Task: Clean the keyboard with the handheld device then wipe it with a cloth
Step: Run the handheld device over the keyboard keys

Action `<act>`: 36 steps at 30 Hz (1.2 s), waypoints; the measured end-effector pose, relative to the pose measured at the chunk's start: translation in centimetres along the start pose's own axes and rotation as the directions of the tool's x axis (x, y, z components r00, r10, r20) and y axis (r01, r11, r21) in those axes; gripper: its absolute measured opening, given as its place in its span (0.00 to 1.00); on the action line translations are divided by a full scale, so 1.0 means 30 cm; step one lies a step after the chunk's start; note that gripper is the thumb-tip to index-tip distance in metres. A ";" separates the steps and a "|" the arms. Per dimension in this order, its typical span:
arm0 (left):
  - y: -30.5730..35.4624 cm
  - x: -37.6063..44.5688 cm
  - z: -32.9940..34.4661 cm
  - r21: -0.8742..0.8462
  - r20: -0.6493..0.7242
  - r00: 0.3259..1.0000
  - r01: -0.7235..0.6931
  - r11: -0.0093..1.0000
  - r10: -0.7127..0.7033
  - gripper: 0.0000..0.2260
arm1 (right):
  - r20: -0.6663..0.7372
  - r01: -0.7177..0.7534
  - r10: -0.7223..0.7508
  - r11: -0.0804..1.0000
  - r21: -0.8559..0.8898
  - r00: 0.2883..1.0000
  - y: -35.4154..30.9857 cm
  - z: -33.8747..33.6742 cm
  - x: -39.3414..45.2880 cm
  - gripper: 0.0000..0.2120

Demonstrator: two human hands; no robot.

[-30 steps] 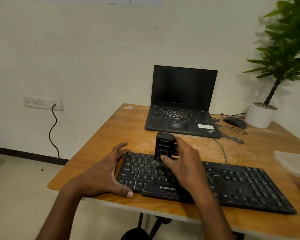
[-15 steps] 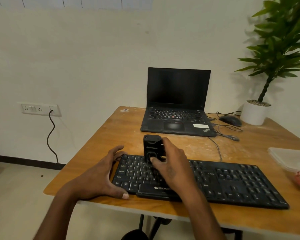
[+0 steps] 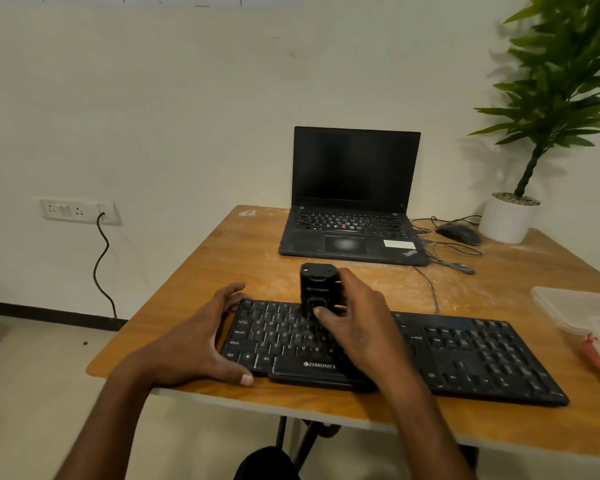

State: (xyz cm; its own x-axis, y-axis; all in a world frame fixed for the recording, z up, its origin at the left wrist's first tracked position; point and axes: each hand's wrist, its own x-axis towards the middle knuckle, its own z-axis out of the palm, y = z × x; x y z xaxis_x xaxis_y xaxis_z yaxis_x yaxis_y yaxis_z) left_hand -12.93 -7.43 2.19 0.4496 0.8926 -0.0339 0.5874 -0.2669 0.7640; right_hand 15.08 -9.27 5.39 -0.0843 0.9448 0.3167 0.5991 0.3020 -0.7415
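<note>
While the left hand [image 3: 201,344] lies spread and flat against the left end of the black keyboard [image 3: 465,355], thumb on the tabletop [image 3: 222,265] and holding nothing, the right hand [image 3: 357,327] grips the black handheld device [image 3: 317,289] upright over the letter keys, thumb on its front. Beyond both hands sits an open laptop [image 3: 354,202]; a clear container [image 3: 582,310] lies right of the right hand.

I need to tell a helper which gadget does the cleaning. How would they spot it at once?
On the wooden table, find the long black keyboard at the near edge. Upright on its left half stands the handheld device, gripped by the right hand: the only small black box-shaped thing there.
</note>
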 end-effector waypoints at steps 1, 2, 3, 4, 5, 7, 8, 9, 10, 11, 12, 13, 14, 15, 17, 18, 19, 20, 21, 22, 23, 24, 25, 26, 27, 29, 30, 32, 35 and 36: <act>-0.001 0.000 -0.001 0.002 -0.003 1.000 -0.003 1.000 0.003 0.60 | -0.008 -0.027 0.028 0.999 0.023 1.000 0.015 -0.031 -0.010 0.24; -0.003 0.000 0.000 0.002 -0.006 1.000 -0.005 1.000 0.005 0.59 | -0.021 -0.053 0.054 0.998 0.030 0.998 0.032 -0.063 -0.023 0.24; -0.005 -0.001 -0.001 -0.001 -0.008 1.000 -0.006 1.000 0.006 0.59 | -0.040 -0.076 0.077 0.997 0.030 0.996 0.048 -0.093 -0.037 0.25; -0.006 0.000 -0.001 -0.004 -0.007 1.000 -0.007 1.000 0.007 0.59 | -0.063 -0.097 0.099 0.995 0.031 0.993 0.062 -0.119 -0.051 0.25; -0.007 0.001 0.000 -0.008 -0.004 1.000 -0.007 1.000 0.007 0.59 | -0.088 -0.114 0.117 0.993 0.035 0.989 0.071 -0.140 -0.062 0.24; -0.007 0.001 0.002 -0.014 0.001 1.000 -0.008 1.000 0.008 0.59 | -0.129 -0.140 0.144 0.989 0.038 0.981 0.081 -0.149 -0.070 0.23; -0.006 0.002 0.003 -0.017 -0.001 1.000 -0.007 1.000 0.007 0.59 | -0.136 -0.152 0.155 0.988 0.034 0.978 0.081 -0.138 -0.069 0.23; -0.005 0.002 0.004 -0.018 -0.002 1.000 -0.005 1.000 0.005 0.59 | -0.133 -0.163 0.164 0.986 0.018 0.977 0.075 -0.118 -0.065 0.23; -0.005 0.003 0.005 -0.021 -0.002 1.000 -0.005 1.000 0.005 0.59 | -0.124 -0.166 0.163 0.986 -0.011 0.979 0.065 -0.092 -0.059 0.23; -0.006 0.001 0.005 -0.023 -0.002 1.000 -0.004 1.000 0.004 0.59 | -0.113 -0.161 0.155 0.986 -0.043 0.981 0.054 -0.064 -0.054 0.23; -0.005 0.002 0.005 -0.022 0.000 1.000 -0.003 1.000 0.003 0.58 | -0.107 -0.152 0.145 0.987 -0.061 0.984 0.046 -0.041 -0.049 0.22; -0.005 0.001 0.004 -0.023 0.002 1.000 -0.001 1.000 0.001 0.58 | -0.103 -0.144 0.137 0.987 -0.065 0.985 0.044 -0.027 -0.048 0.22; -0.004 0.001 0.004 -0.023 0.002 1.000 -0.001 1.000 0.001 0.58 | -0.102 -0.145 0.139 0.988 -0.059 0.985 0.047 -0.026 -0.049 0.22; -0.004 0.001 0.003 -0.024 0.002 1.000 -0.003 1.000 0.003 0.58 | -0.108 -0.153 0.148 0.987 -0.045 0.983 0.056 -0.037 -0.053 0.22; -0.003 0.002 0.002 -0.025 0.005 1.000 -0.002 1.000 0.002 0.58 | -0.152 -0.182 0.176 0.983 -0.027 0.972 0.087 -0.084 -0.067 0.24; -0.003 0.002 0.002 -0.027 0.005 1.000 -0.002 1.000 0.003 0.58 | -0.187 -0.200 0.192 0.980 -0.023 0.963 0.106 -0.117 -0.079 0.24; -0.003 0.003 0.003 -0.029 0.001 1.000 -0.004 1.000 0.004 0.59 | -0.226 -0.220 0.208 0.975 -0.027 0.952 0.126 -0.154 -0.091 0.24; -0.002 0.004 0.004 -0.033 -0.004 1.000 -0.003 0.999 0.003 0.59 | -0.264 -0.247 0.230 0.969 -0.032 0.937 0.148 -0.192 -0.103 0.23; -0.002 0.003 0.003 -0.038 -0.010 1.000 -0.001 0.999 0.001 0.59 | -0.298 -0.276 0.257 0.961 -0.025 0.919 0.169 -0.228 -0.115 0.23; -0.002 0.005 0.005 -0.041 -0.014 1.000 -0.002 0.999 0.001 0.59 | -0.328 -0.297 0.278 0.955 -0.005 0.903 0.190 -0.264 -0.126 0.23; -0.001 0.006 0.006 -0.043 -0.015 1.000 -0.003 0.999 0.003 0.59 | -0.353 -0.304 0.289 0.952 0.013 0.890 0.212 -0.294 -0.136 0.23; -0.003 0.007 0.008 -0.044 -0.014 1.000 -0.003 0.999 0.002 0.59 | -0.372 -0.304 0.292 0.952 0.025 0.881 0.228 -0.317 -0.141 0.23; -0.007 0.006 0.008 -0.046 -0.011 1.000 0.001 0.999 -0.002 0.59 | -0.379 -0.303 0.291 0.953 0.030 0.878 0.238 -0.330 -0.142 0.24; -0.012 0.005 0.006 -0.048 -0.008 1.000 0.006 0.999 -0.006 0.59 | -0.375 -0.300 0.289 0.953 0.031 0.881 0.240 -0.332 -0.140 0.24; -0.016 0.006 0.005 -0.051 -0.004 1.000 0.007 0.999 -0.007 0.59 | -0.360 -0.294 0.286 0.955 0.033 0.888 0.238 -0.326 -0.136 0.25; -0.020 0.011 0.002 -0.052 -0.003 1.000 0.000 0.999 0.000 0.59 | -0.305 -0.257 0.255 0.966 0.033 0.918 0.235 -0.306 -0.133 0.26; -0.021 0.014 0.000 -0.046 -0.002 1.000 0.001 0.999 -0.001 0.59 | -0.283 -0.238 0.234 0.971 0.020 0.930 0.237 -0.301 -0.132 0.26; -0.024 0.018 -0.002 -0.031 0.003 1.000 0.005 1.000 -0.005 0.59 | -0.287 -0.231 0.222 0.973 0.003 0.932 0.251 -0.326 -0.134 0.26; -0.040 0.024 -0.004 -0.028 0.008 1.000 0.012 1.000 -0.012 0.60 | -0.357 -0.273 0.268 0.961 0.037 0.895 0.307 -0.421 -0.152 0.26; -0.047 0.025 -0.005 -0.034 0.004 1.000 0.010 0.999 -0.010 0.60 | -0.381 -0.280 0.274 0.959 0.041 0.883 0.328 -0.452 -0.162 0.25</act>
State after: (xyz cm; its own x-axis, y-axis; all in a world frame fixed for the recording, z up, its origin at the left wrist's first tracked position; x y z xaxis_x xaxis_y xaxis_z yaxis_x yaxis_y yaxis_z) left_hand -13.51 -6.33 1.18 0.4466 0.8936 -0.0447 0.5691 -0.2451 0.7849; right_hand 32.18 -12.61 4.56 0.3929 0.8686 0.3020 0.5653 0.0308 -0.8243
